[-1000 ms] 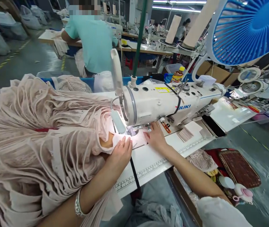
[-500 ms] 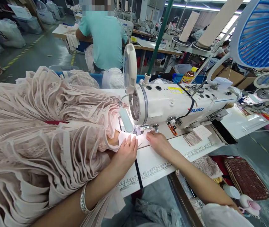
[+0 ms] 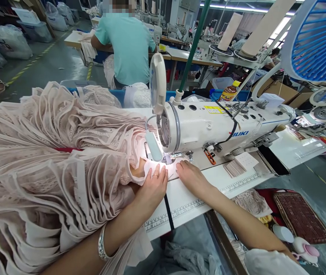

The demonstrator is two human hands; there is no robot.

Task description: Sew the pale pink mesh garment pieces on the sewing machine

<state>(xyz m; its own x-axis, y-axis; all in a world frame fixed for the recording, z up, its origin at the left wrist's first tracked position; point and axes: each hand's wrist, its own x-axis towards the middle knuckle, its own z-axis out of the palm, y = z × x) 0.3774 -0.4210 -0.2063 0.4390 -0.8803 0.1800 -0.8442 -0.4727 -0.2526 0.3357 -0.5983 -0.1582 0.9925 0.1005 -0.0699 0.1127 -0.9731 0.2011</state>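
A pale pink fabric piece [image 3: 172,170] lies under the needle area of a white sewing machine [image 3: 200,126], lit by a small lamp [image 3: 154,146]. My left hand [image 3: 155,183] rests on this piece with its fingers stretched out, just in front of the presser foot [image 3: 168,158]. To the right of the foot, the fingertips of my right hand [image 3: 190,176] are closed on the fabric's edge. On the left the piece adjoins a large heap of pale pink lace garments [image 3: 74,168]. The needle itself is too small to make out.
A printed ruler strip [image 3: 186,208] runs along the table's front edge. Small beige strips [image 3: 234,168] and a white card [image 3: 246,161] lie to the right. Behind the machine stands a bottle [image 3: 229,91]. A person in a turquoise shirt [image 3: 130,46] sits farther back.
My right hand has shifted slightly left, closer to my left hand, along with the fabric's edge. My left hand stays nearly where it was. The whole view has moved a little.
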